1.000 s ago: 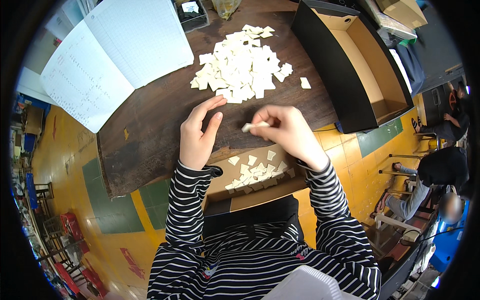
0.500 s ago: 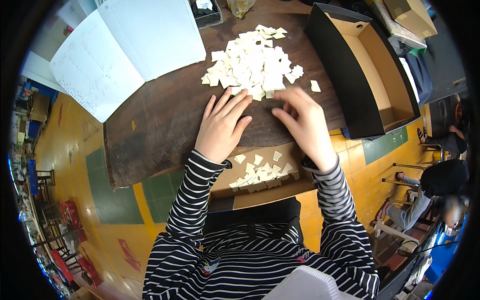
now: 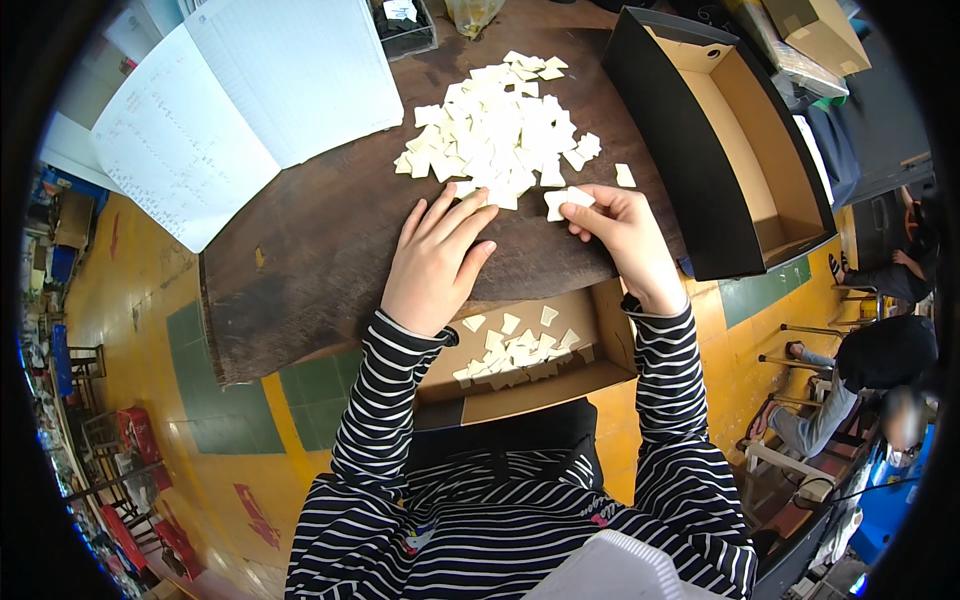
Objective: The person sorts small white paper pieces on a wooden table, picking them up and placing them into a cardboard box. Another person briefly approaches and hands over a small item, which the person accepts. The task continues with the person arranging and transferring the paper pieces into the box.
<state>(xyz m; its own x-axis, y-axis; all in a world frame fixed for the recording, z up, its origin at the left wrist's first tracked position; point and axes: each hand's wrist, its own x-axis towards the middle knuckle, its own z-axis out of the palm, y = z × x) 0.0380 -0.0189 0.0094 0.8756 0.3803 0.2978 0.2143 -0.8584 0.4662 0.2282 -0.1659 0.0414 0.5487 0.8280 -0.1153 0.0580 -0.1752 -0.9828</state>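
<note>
A heap of small cream-white flat pieces with flared ends [image 3: 490, 130] lies on the dark wooden table [image 3: 330, 240]. Just right of the heap's near edge, my right hand [image 3: 630, 235] pinches one cream-white piece [image 3: 566, 203] between thumb and fingers. My left hand [image 3: 437, 250] rests on the tabletop, fingers stretched out, its fingertips touching the near edge of the heap. Below the table edge, in front of my body, an open cardboard box [image 3: 540, 395] holds more of these pieces [image 3: 525, 350], scattered inside.
An open notebook [image 3: 290, 90] with handwriting lies at the table's left. On the right stands a black box with a brown inside [image 3: 690, 150]. One loose piece [image 3: 625, 176] sits apart from the heap. A small clear bin [image 3: 408, 28] is at the back. Another person [image 3: 880, 360] sits far right.
My right hand has closed on a piece and drawn it slightly away from the heap. My left hand stays in about the same place.
</note>
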